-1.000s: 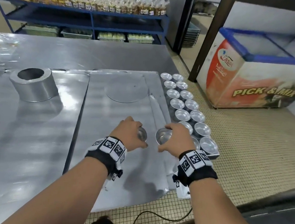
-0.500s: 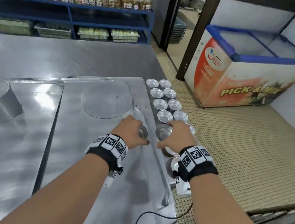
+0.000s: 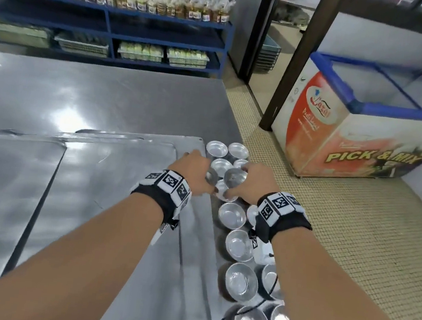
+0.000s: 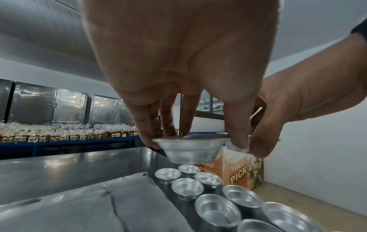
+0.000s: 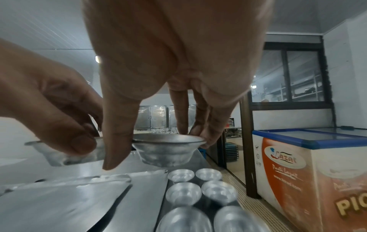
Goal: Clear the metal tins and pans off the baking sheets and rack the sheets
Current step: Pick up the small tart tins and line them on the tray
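Both hands have travelled up the double row of small round silver metal tins (image 3: 232,215) since a second ago, each carrying its cup. Left hand (image 3: 190,168) pinches one small silver tin (image 4: 189,149) by the rim, thumb against fingertips, lifted clear. Just beside it, the right hand (image 3: 257,184) grips a second silver tin (image 5: 166,150) the same way — the two cups nearly touch. Below the grips, more tins stand along the right edge of the flat metal baking sheet (image 3: 119,201) on the steel table (image 3: 93,92); beyond them stands a "PICK & MIX" chest freezer (image 3: 366,141).

Dull, matt metal tins (image 3: 232,215) stand beside glossy, reflective steel baking sheets (image 3: 109,200) and table (image 3: 106,93).
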A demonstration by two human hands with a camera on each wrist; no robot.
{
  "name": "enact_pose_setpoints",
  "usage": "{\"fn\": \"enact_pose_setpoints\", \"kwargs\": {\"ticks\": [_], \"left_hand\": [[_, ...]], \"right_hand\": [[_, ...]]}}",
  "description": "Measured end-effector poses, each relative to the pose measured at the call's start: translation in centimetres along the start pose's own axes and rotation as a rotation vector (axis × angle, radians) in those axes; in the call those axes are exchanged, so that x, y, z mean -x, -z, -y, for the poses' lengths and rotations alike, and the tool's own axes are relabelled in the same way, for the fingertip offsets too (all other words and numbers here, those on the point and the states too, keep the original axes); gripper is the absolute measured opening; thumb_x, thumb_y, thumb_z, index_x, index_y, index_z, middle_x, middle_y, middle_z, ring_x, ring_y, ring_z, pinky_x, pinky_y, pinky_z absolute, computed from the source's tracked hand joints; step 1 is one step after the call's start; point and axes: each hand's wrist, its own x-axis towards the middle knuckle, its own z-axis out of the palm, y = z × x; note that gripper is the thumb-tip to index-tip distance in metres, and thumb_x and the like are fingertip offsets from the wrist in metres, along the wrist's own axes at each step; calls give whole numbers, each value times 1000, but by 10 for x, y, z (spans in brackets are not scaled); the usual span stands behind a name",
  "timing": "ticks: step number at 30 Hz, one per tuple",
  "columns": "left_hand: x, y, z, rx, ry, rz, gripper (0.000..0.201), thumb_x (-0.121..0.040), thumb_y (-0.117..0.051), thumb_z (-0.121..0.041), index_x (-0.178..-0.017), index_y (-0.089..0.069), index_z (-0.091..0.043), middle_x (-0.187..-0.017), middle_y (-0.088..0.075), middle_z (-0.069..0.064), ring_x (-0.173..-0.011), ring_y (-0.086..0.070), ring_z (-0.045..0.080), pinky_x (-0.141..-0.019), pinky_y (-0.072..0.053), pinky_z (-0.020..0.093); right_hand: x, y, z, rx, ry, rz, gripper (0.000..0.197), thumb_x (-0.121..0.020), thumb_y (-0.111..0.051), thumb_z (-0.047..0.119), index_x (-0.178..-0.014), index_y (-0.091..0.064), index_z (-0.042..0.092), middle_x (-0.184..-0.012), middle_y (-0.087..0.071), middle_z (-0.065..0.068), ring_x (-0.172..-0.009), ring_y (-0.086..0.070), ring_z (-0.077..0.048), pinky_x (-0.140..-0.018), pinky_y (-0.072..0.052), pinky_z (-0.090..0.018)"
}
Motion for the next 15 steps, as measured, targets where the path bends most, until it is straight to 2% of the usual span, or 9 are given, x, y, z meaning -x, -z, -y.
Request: {"fn": "enact_pose_setpoints", "kwargs": {"ticks": [2,5,7,9,10,12,13,15], "left_hand": [[-43,8,0,-61,8,-13,37,-63,-62,-59,-73,-58,-24,-86,-55,3,-92,-57,28,-78,-54,40],[-106,16,5,-101,25,-14,45,-71,-71,-55,-89,-69,-14,-89,-64,7,-88,-61,27,-79,-55,39],[-147,17,13,-93,43,-33,43,-73,-76,-51,-89,-70,-11,-89,-66,8,-83,-65,28,-75,-57,38],[-185,13,23,-60,55,-44,33,-76,-77,-50,-77,-64,-19,-85,-62,3,-79,-62,24,-70,-53,33],[-204,10,27,-50,50,-44,31,-78,-76,-51,-71,-59,-25,-81,-58,-3,-77,-58,20,-69,-48,30],[-234,4,34,-45,72,-44,35,-78,-73,-54,-70,-57,-24,-74,-54,-9,-73,-55,17,-66,-43,27],[-249,0,38,-44,91,-47,37,-77,-71,-55,-71,-59,-20,-74,-57,-6,-72,-58,19,-64,-45,28],[-274,-6,44,-61,115,-51,37,-77,-69,-52,-73,-63,-16,-76,-62,2,-73,-63,25,-63,-51,30]], "right_hand": [[-46,11,-5,13,8,31,45,-60,-87,29,-93,-62,10,-83,-59,1,-79,-60,-18,-60,-44,-23],[-124,12,-14,65,-12,61,60,-55,-90,37,-100,-64,7,-92,-62,-2,-88,-62,-21,-70,-52,-28],[-175,5,-21,83,-15,68,64,-49,-92,44,-96,-64,9,-90,-64,-3,-84,-63,-21,-59,-48,-26],[-217,-4,-27,91,2,78,64,-48,-92,47,-91,-63,11,-86,-63,-3,-78,-62,-20,-51,-39,-24],[-235,-6,-30,82,5,81,60,-50,-91,46,-90,-63,11,-85,-64,-3,-75,-62,-20,-50,-38,-24],[-266,-12,-38,74,-7,78,45,-58,-88,39,-84,-63,13,-80,-64,-4,-66,-60,-18,-48,-37,-23],[-280,-14,-41,80,-17,78,38,-62,-86,37,-79,-61,14,-77,-63,-3,-63,-58,-16,-47,-35,-23],[-304,-19,-45,102,-13,87,38,-65,-86,38,-72,-55,16,-70,-58,0,-58,-53,-14,-46,-32,-23]]}}
